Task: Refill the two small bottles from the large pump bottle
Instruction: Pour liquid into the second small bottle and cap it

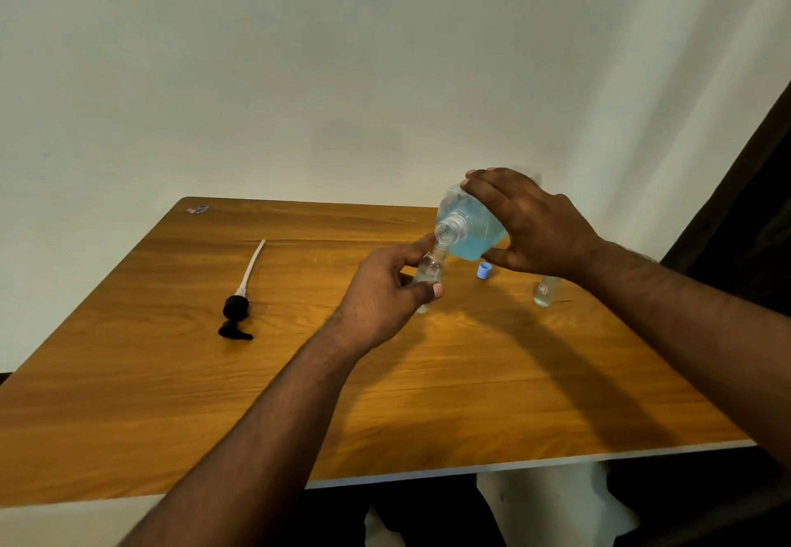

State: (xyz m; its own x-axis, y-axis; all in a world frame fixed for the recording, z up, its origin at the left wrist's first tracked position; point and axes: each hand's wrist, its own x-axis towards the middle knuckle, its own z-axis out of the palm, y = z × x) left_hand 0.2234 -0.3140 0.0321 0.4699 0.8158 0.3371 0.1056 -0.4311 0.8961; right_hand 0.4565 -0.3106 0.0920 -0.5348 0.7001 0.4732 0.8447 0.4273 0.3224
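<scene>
My right hand (533, 225) grips the large clear bottle (471, 225) of blue liquid, tipped over with its open threaded neck pointing down and to the left. Its mouth meets the open neck of a small clear bottle (430, 270), which my left hand (385, 296) holds tilted above the table. A second small clear bottle (545, 292) stands on the table under my right wrist. A small blue cap (483, 270) lies between the two small bottles. The black pump head with its white tube (239, 302) lies on the table to the left.
The wooden table (171, 396) stands against a pale wall. A small sticker (197, 209) marks its far left corner. A dark curtain (749, 212) hangs at the right. The table's white front edge runs below my forearms.
</scene>
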